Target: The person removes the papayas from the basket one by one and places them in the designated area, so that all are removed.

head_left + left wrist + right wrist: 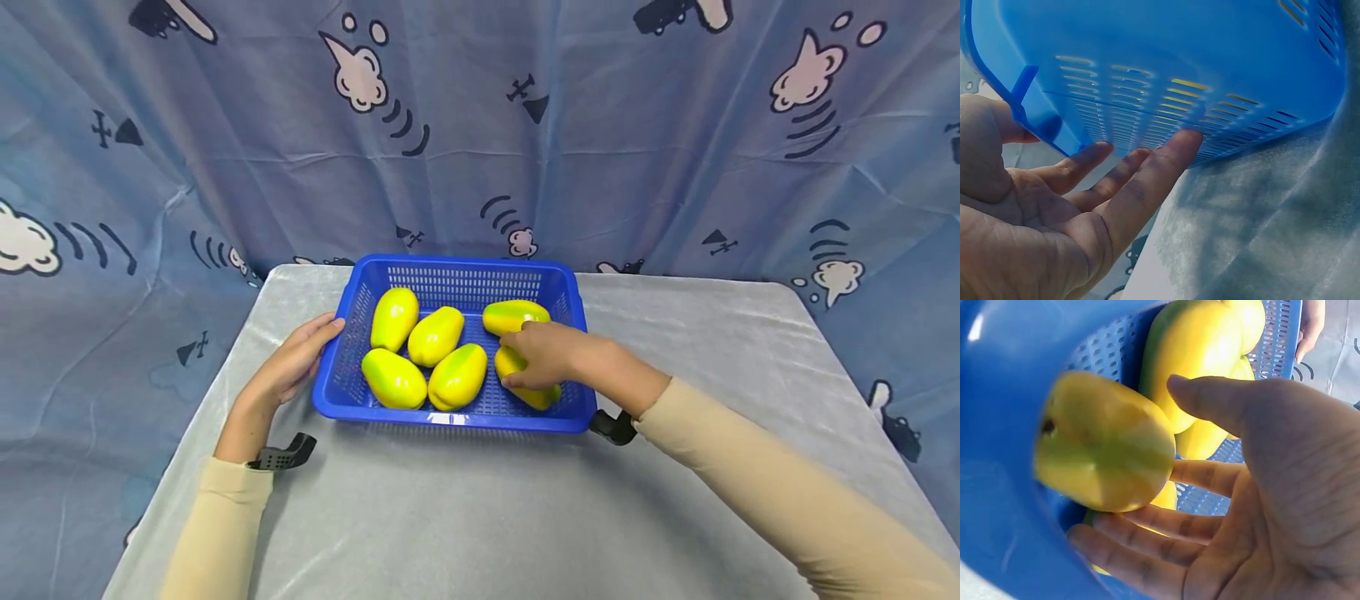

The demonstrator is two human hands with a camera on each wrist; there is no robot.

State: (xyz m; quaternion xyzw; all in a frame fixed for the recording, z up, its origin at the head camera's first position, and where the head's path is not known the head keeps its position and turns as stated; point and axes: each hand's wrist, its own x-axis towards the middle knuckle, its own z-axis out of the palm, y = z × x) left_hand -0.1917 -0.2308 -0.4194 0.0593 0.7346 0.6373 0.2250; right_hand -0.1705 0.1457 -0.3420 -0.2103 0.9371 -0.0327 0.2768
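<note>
A blue plastic basket (450,423) with slotted walls holds several glossy yellow-green papayas, among them one at the back left (395,319) and one at the front middle (458,377). My left hand (300,357) grips the basket's left rim, thumb over the edge; in the left wrist view its fingers (1147,181) touch the outer wall. Inside the right end, my right hand (546,354) reaches over the front right papaya (542,397). In the right wrist view, the thumb stands apart from that papaya (1110,447), with the other fingers extended beside and beneath it.
The basket stands on a table with a pale grey cloth (450,517). A blue patterned curtain (465,125) hangs behind the table and down both sides. Black camera mounts sit on the left wrist (285,454) and the right wrist (615,427).
</note>
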